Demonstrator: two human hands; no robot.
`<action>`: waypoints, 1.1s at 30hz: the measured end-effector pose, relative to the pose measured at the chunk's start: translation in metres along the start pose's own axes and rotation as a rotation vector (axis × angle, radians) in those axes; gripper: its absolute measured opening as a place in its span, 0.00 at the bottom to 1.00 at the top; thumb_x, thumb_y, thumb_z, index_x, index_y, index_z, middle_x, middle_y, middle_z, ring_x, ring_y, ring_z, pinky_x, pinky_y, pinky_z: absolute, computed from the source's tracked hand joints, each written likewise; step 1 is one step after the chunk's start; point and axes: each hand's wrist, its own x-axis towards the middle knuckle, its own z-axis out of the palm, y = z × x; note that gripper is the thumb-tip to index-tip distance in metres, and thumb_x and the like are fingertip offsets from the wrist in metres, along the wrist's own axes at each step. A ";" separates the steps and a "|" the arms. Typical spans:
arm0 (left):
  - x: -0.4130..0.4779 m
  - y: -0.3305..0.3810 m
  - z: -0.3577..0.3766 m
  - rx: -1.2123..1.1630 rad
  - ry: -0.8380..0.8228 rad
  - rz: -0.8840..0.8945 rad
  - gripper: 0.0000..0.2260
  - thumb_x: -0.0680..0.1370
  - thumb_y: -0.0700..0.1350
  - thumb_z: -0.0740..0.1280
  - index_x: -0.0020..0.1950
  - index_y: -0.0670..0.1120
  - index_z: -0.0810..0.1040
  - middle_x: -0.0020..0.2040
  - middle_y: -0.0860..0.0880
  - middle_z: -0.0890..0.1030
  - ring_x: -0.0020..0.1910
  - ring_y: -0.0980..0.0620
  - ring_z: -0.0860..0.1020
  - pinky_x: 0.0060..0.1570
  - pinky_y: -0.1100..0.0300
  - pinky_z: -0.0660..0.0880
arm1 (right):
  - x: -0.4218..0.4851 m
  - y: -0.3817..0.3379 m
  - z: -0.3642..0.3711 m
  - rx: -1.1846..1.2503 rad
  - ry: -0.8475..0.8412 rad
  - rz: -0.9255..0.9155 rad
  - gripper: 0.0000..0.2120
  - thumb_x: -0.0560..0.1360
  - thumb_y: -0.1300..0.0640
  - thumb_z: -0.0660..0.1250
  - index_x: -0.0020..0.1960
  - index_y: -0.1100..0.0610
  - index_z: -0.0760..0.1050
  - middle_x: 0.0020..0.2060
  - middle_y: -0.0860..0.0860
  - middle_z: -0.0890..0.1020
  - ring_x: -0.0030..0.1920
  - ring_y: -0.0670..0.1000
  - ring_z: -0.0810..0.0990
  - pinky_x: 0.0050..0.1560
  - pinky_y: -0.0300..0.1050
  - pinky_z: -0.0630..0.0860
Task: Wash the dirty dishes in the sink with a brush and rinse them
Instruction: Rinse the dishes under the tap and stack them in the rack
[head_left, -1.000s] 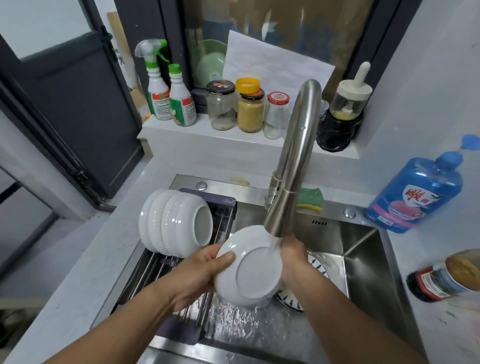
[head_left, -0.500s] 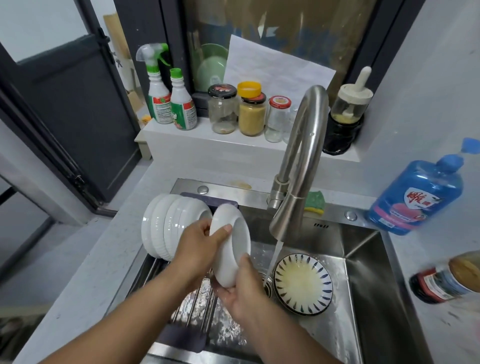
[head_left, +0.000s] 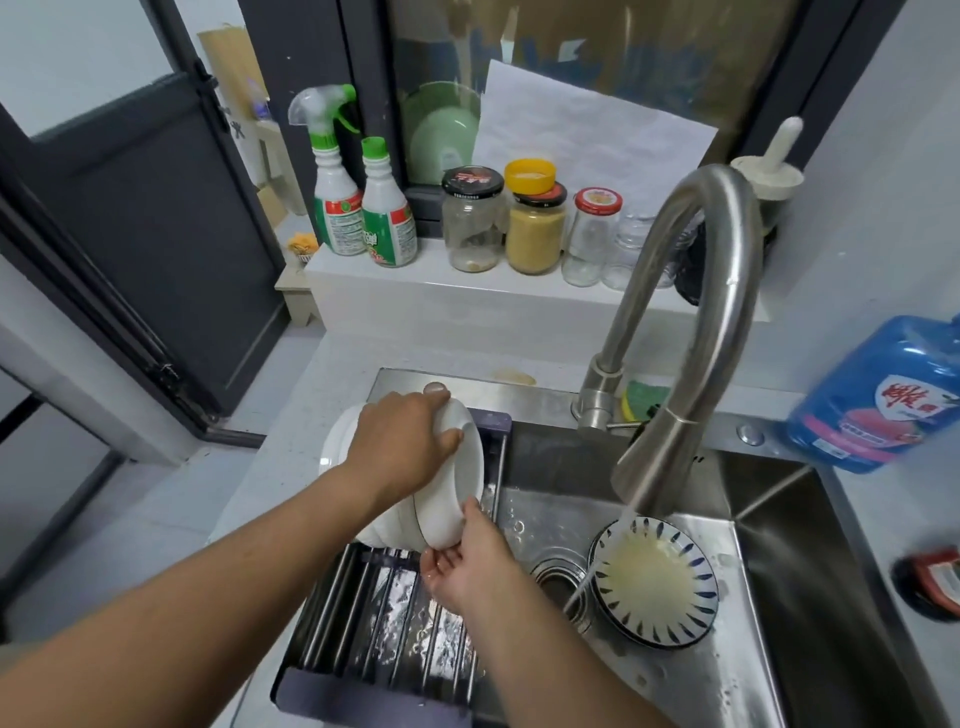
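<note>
Bowl white, glossy, tipped on edge; left hand grips top, right hand pinches bottom rim.

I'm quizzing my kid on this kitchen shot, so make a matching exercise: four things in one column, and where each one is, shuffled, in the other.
Things
1. bowl
2. plate
3. sponge
4. blue bottle

Places
A. on the counter, right of the sink
B. held by the left hand and right hand
C. by the faucet base
D. in the sink, under the faucet

Pairs: 1-B, 2-D, 3-C, 4-A
</note>
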 end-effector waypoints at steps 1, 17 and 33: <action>0.002 -0.002 0.005 0.065 0.009 0.025 0.21 0.80 0.58 0.64 0.70 0.51 0.73 0.56 0.46 0.84 0.58 0.42 0.78 0.56 0.50 0.72 | 0.003 0.000 0.002 0.005 0.011 0.004 0.22 0.80 0.44 0.67 0.63 0.62 0.74 0.47 0.58 0.79 0.41 0.54 0.77 0.34 0.42 0.74; 0.011 -0.023 0.048 0.209 -0.162 0.227 0.27 0.85 0.57 0.55 0.81 0.44 0.58 0.83 0.44 0.54 0.82 0.45 0.52 0.80 0.54 0.47 | 0.037 0.003 0.008 -0.109 0.104 0.039 0.17 0.80 0.47 0.67 0.59 0.60 0.76 0.49 0.56 0.82 0.41 0.52 0.76 0.36 0.44 0.73; 0.002 -0.013 0.058 0.596 -0.156 0.283 0.28 0.86 0.57 0.41 0.83 0.45 0.48 0.84 0.43 0.46 0.83 0.44 0.42 0.80 0.44 0.40 | 0.029 -0.031 -0.014 -0.385 -0.004 -0.224 0.15 0.86 0.53 0.55 0.50 0.60 0.75 0.30 0.52 0.69 0.29 0.49 0.66 0.33 0.43 0.70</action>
